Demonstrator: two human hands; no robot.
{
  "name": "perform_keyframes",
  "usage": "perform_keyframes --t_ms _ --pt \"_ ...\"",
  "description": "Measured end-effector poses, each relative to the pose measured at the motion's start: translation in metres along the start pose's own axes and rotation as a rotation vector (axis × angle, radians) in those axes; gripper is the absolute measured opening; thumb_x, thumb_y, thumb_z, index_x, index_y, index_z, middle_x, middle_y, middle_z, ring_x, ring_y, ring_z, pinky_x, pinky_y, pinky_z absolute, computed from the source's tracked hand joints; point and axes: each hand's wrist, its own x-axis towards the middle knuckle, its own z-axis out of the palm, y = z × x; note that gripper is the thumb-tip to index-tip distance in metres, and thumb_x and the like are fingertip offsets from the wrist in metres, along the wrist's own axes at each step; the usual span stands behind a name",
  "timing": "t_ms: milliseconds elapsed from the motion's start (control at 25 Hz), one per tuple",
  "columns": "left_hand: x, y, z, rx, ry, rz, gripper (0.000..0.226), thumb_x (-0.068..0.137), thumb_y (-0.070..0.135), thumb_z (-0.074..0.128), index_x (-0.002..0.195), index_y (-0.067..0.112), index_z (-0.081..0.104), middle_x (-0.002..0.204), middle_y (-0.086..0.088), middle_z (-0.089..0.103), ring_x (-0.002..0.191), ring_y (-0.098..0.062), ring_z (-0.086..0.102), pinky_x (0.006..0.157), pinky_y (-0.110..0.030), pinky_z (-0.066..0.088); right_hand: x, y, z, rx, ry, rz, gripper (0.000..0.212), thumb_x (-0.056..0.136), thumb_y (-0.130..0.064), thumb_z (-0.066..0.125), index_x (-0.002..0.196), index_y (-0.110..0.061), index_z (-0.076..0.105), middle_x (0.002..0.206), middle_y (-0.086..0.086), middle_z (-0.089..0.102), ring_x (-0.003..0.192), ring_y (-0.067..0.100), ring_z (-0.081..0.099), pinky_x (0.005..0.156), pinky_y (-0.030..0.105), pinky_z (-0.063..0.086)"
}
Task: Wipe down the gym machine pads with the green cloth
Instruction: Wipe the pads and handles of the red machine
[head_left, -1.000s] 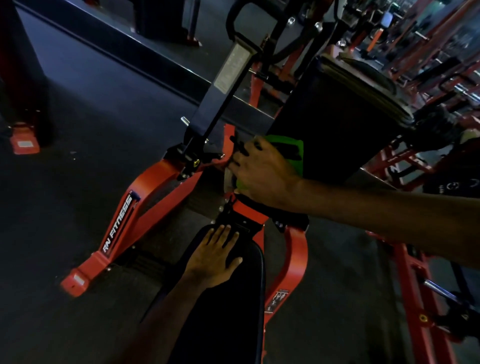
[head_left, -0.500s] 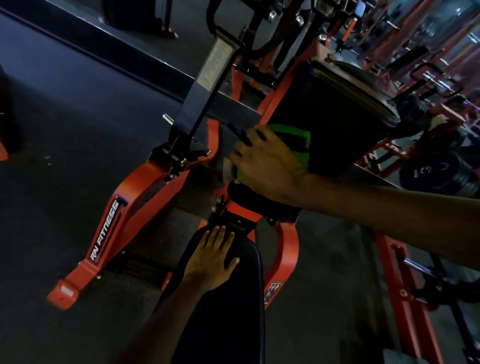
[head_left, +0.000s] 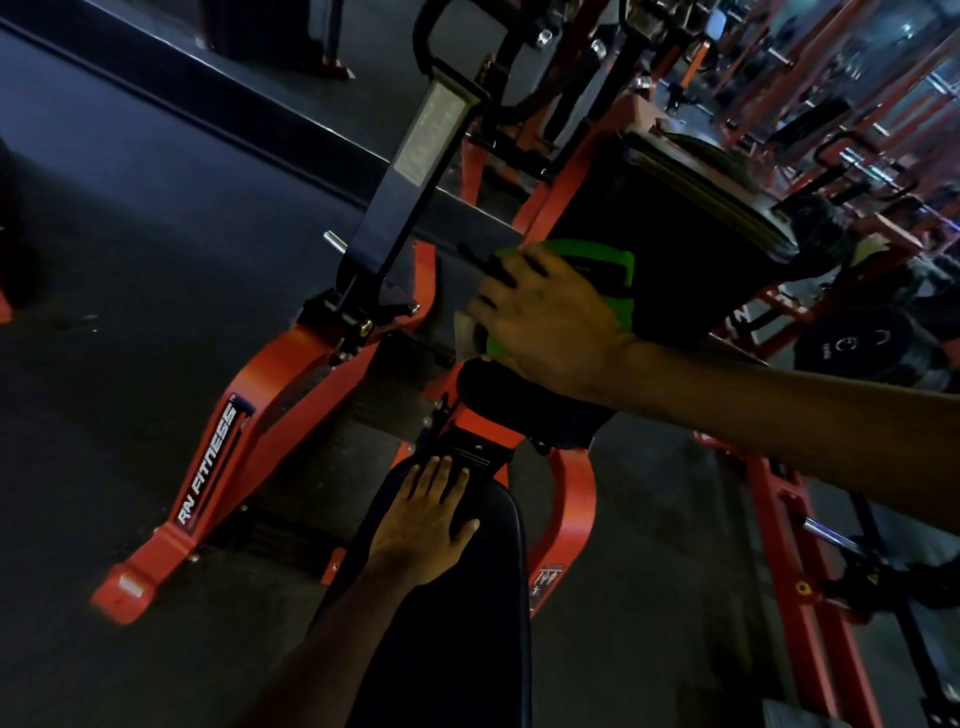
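Mostly hidden: green cloth (head_left: 609, 266) (under right hand (head_left: 545, 325)).

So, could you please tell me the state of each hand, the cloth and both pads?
right hand: fingers spread, pressing the green cloth.
green cloth: flat against the upright pad, partly under the hand.
left hand: flat, resting on the seat pad.
upright pad: cloth on its lower part.
seat pad: under the left hand.

Open: floor (head_left: 130, 249) left | Blocked: upright pad (head_left: 675, 234) ahead, orange frame (head_left: 270, 395) — racks (head_left: 857, 130) crowd right
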Motion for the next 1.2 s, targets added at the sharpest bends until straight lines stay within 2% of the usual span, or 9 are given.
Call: perform_keyframes --t_ms 120,240,360,520,640,760,960,1080,1200 --pt "0.000 -0.001 -0.002 -0.017 0.013 0.015 0.082 0.095 0.064 0.015 0.160 0.014 0.020 0.165 -0.017 0.015 0.154 -0.032 0.011 0.123 -0.044 0.000 -0.011 0.036 -0.007 0.053 0.100 0.057 0.049 0.083 -0.053 0.067 0.115 -0.015 0.066 0.114 0.009 0.067 0.108 0.035 0.060 0.102 0.044 0.030" --pt "0.000 0.001 -0.005 0.004 -0.006 0.020 0.086 0.091 0.065 0.004 0.161 0.016 0.007 0.167 -0.015 0.001 0.155 -0.030 -0.002 0.123 -0.043 -0.008 -0.022 0.060 -0.014 0.071 0.134 0.149 0.050 0.088 -0.052 0.060 0.122 -0.015 0.062 0.123 0.010 0.064 0.120 0.036 0.054 0.112 0.046 0.027" --pt "0.000 0.000 -0.004 -0.015 0.002 0.012 0.084 0.093 0.065 0.009 0.160 0.015 0.014 0.166 -0.016 0.010 0.155 -0.031 0.006 0.124 -0.045 -0.003 -0.013 0.030 -0.008 -0.034 0.091 0.153 0.049 0.086 -0.050 0.055 0.118 -0.015 0.065 0.117 0.009 0.067 0.118 0.037 0.056 0.108 0.046 0.032" --pt "0.000 0.000 -0.002 -0.006 0.002 0.012 0.082 0.094 0.064 0.012 0.160 0.015 0.015 0.166 -0.016 0.012 0.155 -0.031 0.006 0.125 -0.046 0.000 -0.011 0.008 0.004 0.002 0.089 0.029 0.043 0.077 -0.043 0.075 0.109 -0.015 0.070 0.109 0.007 0.070 0.111 0.036 0.061 0.102 0.044 0.029" --pt "-0.001 0.000 -0.005 -0.009 -0.008 0.020 0.084 0.093 0.065 0.008 0.161 0.015 0.010 0.167 -0.016 0.006 0.155 -0.031 0.001 0.125 -0.045 -0.004 -0.025 0.045 -0.005 0.081 0.220 0.095 0.049 0.081 -0.048 0.070 0.119 -0.017 0.067 0.120 0.007 0.068 0.118 0.036 0.059 0.110 0.043 0.022" --pt "-0.002 0.001 -0.006 -0.014 -0.015 0.008 0.084 0.093 0.065 0.008 0.161 0.014 0.013 0.166 -0.017 0.008 0.155 -0.031 0.004 0.125 -0.044 -0.005 -0.033 0.057 -0.010 0.052 0.225 0.173 0.052 0.089 -0.053 0.059 0.128 -0.019 0.062 0.129 0.007 0.063 0.126 0.037 0.052 0.116 0.047 0.020" --pt "0.000 0.002 -0.007 0.004 -0.028 0.018 0.079 0.095 0.063 0.023 0.153 0.012 0.040 0.158 -0.019 0.037 0.147 -0.034 0.034 0.121 -0.043 0.007 -0.014 0.023 -0.003 0.011 0.122 0.121 0.052 0.085 -0.047 0.064 0.125 -0.014 0.061 0.124 0.009 0.065 0.121 0.038 0.055 0.110 0.050 0.036" --pt "0.003 0.001 -0.020 -0.057 -0.081 0.022 0.093 0.085 0.070 0.006 0.160 0.017 0.020 0.167 -0.014 0.013 0.155 -0.031 0.010 0.123 -0.040 -0.004 -0.029 0.039 -0.007 0.062 0.196 0.130 0.055 0.081 -0.046 0.069 0.126 -0.017 0.062 0.127 0.007 0.064 0.124 0.036 0.054 0.114 0.047 0.029" --pt "0.006 0.000 -0.049 -0.110 -0.040 -0.031 0.100 0.079 0.071 0.000 0.160 0.017 0.019 0.167 -0.010 0.012 0.154 -0.027 0.011 0.124 -0.040 0.007 -0.052 0.058 -0.012 0.108 0.254 0.163 0.056 0.084 -0.046 0.052 0.133 -0.020 0.058 0.138 0.008 0.058 0.135 0.037 0.046 0.118 0.047 0.017"
